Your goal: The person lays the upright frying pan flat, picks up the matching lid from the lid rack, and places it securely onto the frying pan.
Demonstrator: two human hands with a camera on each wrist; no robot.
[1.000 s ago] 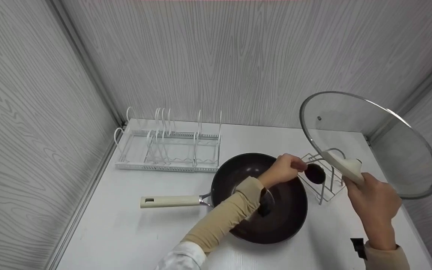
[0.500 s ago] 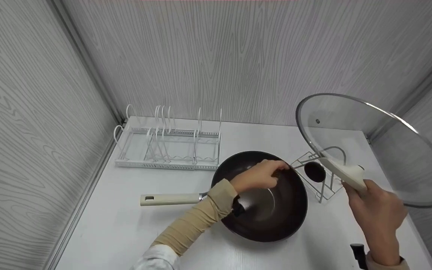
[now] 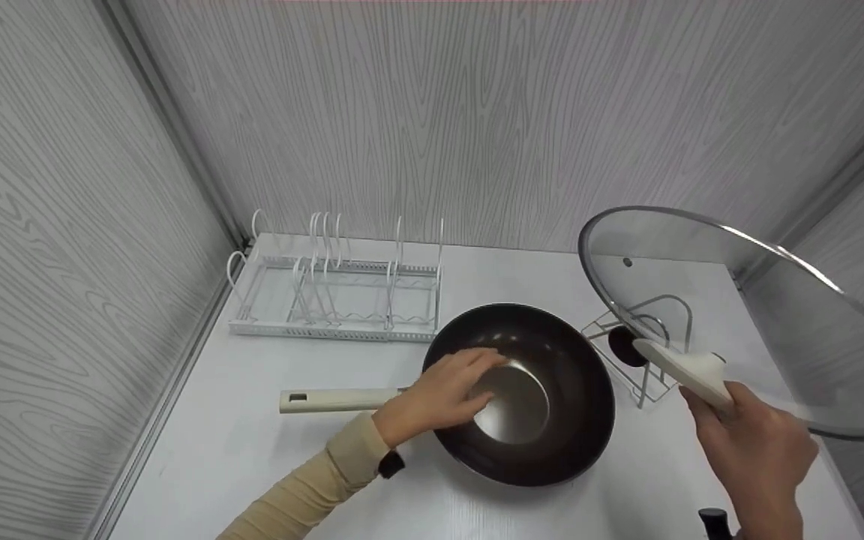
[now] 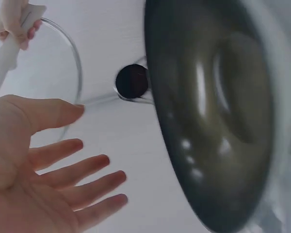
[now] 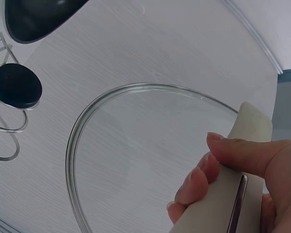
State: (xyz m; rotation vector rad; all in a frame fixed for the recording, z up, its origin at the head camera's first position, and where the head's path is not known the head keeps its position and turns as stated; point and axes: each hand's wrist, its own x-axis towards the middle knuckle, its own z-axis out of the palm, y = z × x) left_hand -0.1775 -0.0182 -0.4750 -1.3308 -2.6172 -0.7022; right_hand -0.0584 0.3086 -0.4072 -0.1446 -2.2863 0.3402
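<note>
My right hand (image 3: 758,442) grips the cream handle (image 3: 691,373) of a large glass pan lid (image 3: 732,315), holding it tilted above the right side of the table. In the right wrist view, thumb and fingers wrap round that handle (image 5: 218,204). My left hand (image 3: 443,394) is over the left part of a dark wok (image 3: 582,405), its fingers spread and holding nothing. The left wrist view shows the open palm (image 4: 48,179) beside the wok (image 4: 184,121). The wok sits upright on the table, its cream handle (image 3: 338,400) pointing left.
A small wire rack (image 3: 642,390) with a dark round disc (image 3: 627,346) stands right of the wok, partly behind the lid. A white wire dish rack (image 3: 342,334) lies at the back left. Grey wood-grain panels (image 3: 432,127) enclose the table (image 3: 214,450).
My left hand has drawn back leftward from beside the wire rack to the wok's left side, its fingers spreading. The lid, in my right hand, has come slightly lower.
</note>
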